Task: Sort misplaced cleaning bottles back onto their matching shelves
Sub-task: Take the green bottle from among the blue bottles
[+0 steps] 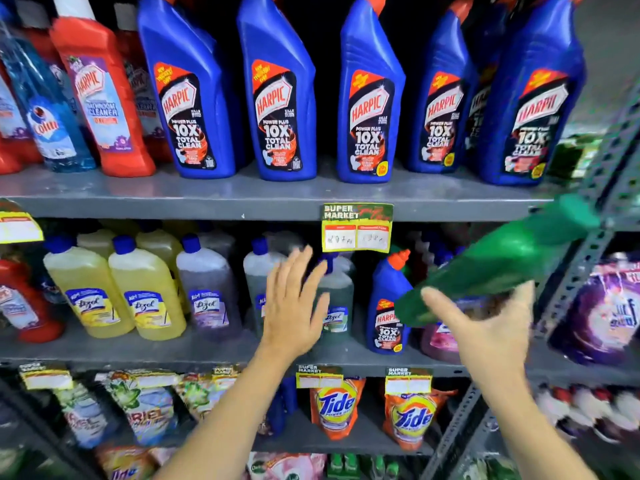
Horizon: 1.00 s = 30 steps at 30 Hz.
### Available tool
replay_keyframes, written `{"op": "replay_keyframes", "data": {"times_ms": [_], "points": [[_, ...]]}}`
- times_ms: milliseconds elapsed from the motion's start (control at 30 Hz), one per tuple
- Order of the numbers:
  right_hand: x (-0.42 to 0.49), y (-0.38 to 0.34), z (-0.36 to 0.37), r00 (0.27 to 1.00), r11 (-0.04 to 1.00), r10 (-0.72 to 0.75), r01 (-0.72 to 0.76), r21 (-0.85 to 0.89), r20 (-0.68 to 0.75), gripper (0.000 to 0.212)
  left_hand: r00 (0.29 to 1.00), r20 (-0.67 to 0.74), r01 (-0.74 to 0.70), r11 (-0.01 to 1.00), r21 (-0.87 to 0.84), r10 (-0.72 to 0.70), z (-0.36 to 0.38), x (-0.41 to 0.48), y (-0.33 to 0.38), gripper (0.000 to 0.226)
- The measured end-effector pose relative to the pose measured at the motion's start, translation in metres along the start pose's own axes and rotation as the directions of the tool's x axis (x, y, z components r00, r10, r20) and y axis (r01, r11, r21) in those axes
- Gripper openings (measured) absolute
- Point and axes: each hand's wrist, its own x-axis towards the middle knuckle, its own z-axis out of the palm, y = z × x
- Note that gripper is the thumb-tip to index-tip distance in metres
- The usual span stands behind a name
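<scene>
My right hand (485,327) holds a green bottle (502,265) by its base, tilted with its cap up and to the right, in front of the middle shelf (173,351). My left hand (294,299) is open with fingers spread, just in front of a green Lizol bottle (334,299) on that shelf. A small blue Harpic bottle (388,306) stands beside it, among yellow Lizol bottles (145,292) and a purple one (207,289). Large blue Harpic bottles (277,98) line the top shelf (138,195).
A red Harpic bathroom cleaner (104,95) and a blue Colin bottle (48,116) stand at the top left. Tide pouches (337,407) and Ariel packs (145,410) fill the lower shelf. A slotted metal upright (581,258) is on the right, with purple packs (602,313) beyond it.
</scene>
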Motion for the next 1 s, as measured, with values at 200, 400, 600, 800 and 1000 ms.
{"op": "replay_keyframes", "data": {"times_ms": [200,400,600,800,1000], "points": [[-0.045,0.089,0.057,0.963,0.961,0.237,-0.213,-0.179,0.127,0.081,0.784,0.591,0.16,0.982,0.104,-0.19,0.039,-0.125,-0.023,0.052],[-0.055,0.14,0.103,0.922,0.928,0.314,-0.247,-0.28,0.226,0.079,0.51,0.812,0.149,0.959,0.243,-0.285,0.057,-0.162,-0.046,0.086],[-0.068,0.173,0.123,0.893,0.861,0.409,-0.312,-0.401,0.185,0.087,0.488,0.836,0.181,0.966,0.186,-0.252,0.051,-0.162,-0.049,0.105],[-0.075,0.18,0.126,0.903,0.849,0.397,-0.293,-0.44,0.166,0.09,0.412,0.866,0.198,0.955,0.22,-0.284,0.049,-0.166,-0.05,0.072],[-0.108,0.183,0.109,0.897,0.818,0.398,-0.253,-0.516,0.191,0.109,0.443,0.853,0.162,0.961,0.225,-0.274,0.051,-0.17,-0.05,0.067]]}}
